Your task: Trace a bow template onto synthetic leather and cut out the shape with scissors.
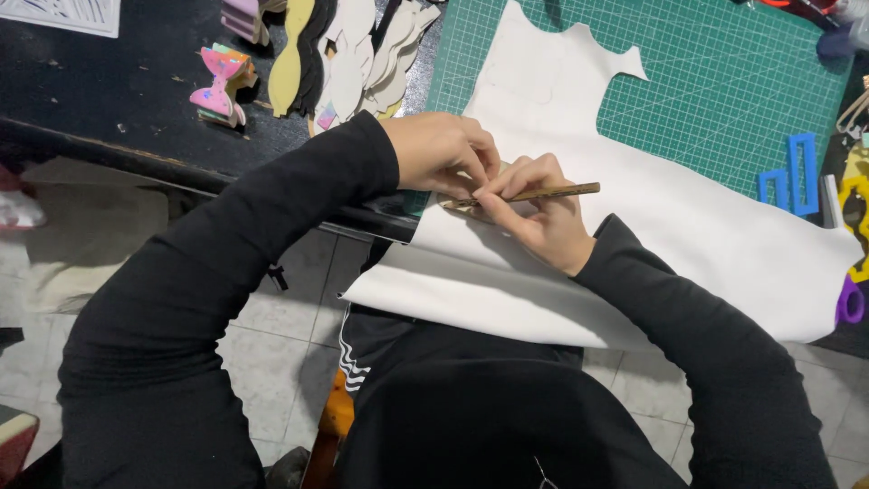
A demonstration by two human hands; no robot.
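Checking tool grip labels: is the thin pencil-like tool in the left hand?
No, the right hand grips the thin brown tool, while the left hand presses down on the white sheet beside it.

pencil tip: we cannot see it; the fingers of the right hand (541,210) cover the working end of the pencil (552,192).
template under left hand (441,152): only a tan sliver shows, so we cannot tell its shape.
white sheet (688,235): its near edge hangs off the table, partly behind our sleeves.
purple and yellow pieces (853,272): cut off by the right edge.
stack of cut shapes (348,54): cut off at the top edge.
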